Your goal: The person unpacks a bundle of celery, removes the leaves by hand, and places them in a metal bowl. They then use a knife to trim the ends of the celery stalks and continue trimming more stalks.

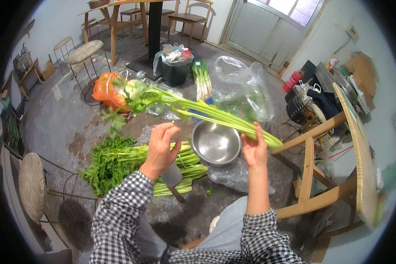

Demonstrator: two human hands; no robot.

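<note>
My right hand (pixel 255 152) grips a bunch of celery (pixel 207 110) near its pale base. The stalks slant up to the left, with their leafy tops hanging near the orange mesh bag. Below the stalks, my left hand (pixel 160 147) is raised with bent fingers and the thumb apart; nothing shows in it. Under that hand lies a pile of celery (pixel 114 163), leaves to the left and cut ends to the right. A knife with a broad grey blade (pixel 172 176) rests beside the pile, partly hidden by my left wrist. A steel bowl (pixel 216 145) stands between my hands.
Beyond the bowl lie green onions (pixel 202 79), a clear plastic bag (pixel 246 81) with greens and an orange mesh bag (pixel 108 91). A lined trash bin (pixel 174 74) stands behind. Stools (pixel 32 187) are at left, a tilted wooden table (pixel 361 149) at right.
</note>
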